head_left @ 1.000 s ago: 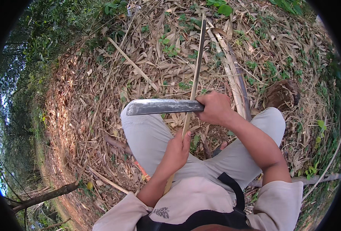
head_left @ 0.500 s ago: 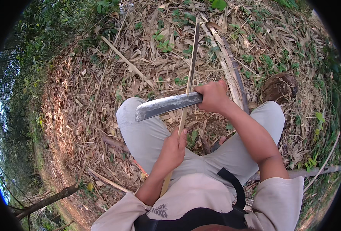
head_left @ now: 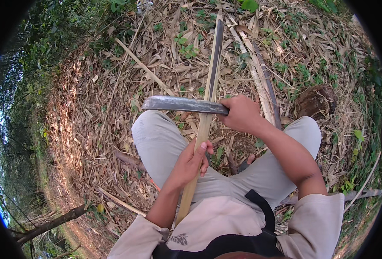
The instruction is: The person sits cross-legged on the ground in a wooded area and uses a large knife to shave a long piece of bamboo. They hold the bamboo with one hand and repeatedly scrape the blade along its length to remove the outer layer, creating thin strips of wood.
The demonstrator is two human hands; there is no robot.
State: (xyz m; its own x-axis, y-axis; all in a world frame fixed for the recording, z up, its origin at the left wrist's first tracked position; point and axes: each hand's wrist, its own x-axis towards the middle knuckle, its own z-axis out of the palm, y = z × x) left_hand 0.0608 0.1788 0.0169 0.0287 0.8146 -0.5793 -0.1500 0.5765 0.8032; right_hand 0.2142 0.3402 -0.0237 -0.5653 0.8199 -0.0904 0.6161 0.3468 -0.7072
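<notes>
A long split bamboo strip runs from against my shirt up and away over the leaf litter; its far part shows a dark outer skin along one side. My left hand is closed round the strip's near part, between my knees. In my right hand is the handle of a machete, the fingers wrapped round it. Its broad grey blade points left and lies across the strip, a little beyond my left hand. Whether the edge bites into the bamboo I cannot tell.
Dry leaves cover the ground. More split bamboo lengths lie ahead to the right, near a cut stump. A thin stick lies ahead to the left. A dark branch juts in at the lower left.
The bamboo strip has rolled, so more of its pale, wide face shows. The machete's tip has swung away from me, leaving the blade nearly level and edge-on. Both hands keep their holds.
</notes>
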